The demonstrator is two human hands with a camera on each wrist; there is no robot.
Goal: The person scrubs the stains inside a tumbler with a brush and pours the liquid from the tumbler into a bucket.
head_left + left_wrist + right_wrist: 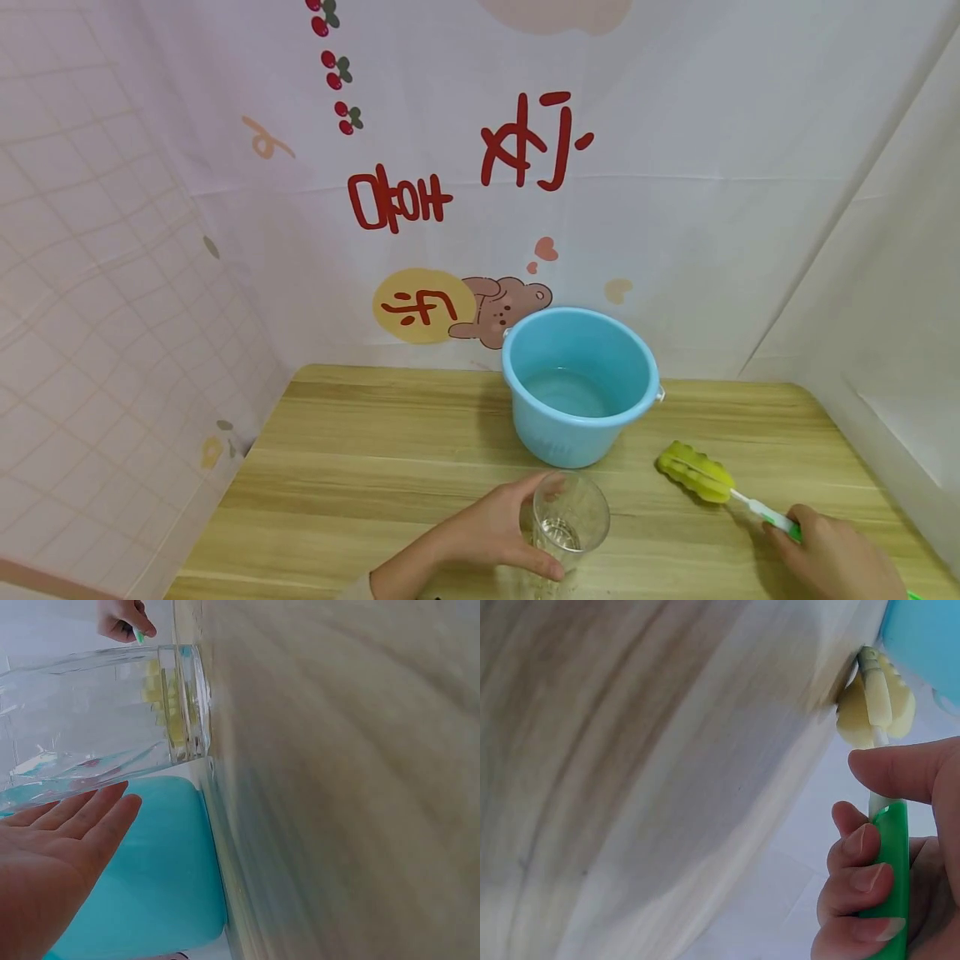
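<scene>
A clear drinking glass [572,512] stands on the table at the front, in front of the bucket. My left hand [498,525] is around the glass's left side, thumb to the front and fingers behind. In the left wrist view its fingers [101,814] are nearly straight along the glass; whether they touch it I cannot tell. My right hand [836,550] grips the green and white handle [891,840] of a sponge cup brush, fingers curled round it. The brush's yellow sponge head [696,473] points to the left, low over the table.
A light blue bucket [551,433] with some water in it stands at the back of the wooden table [360,442]. Behind it hangs a white printed cloth [675,125], and more cloth closes both sides.
</scene>
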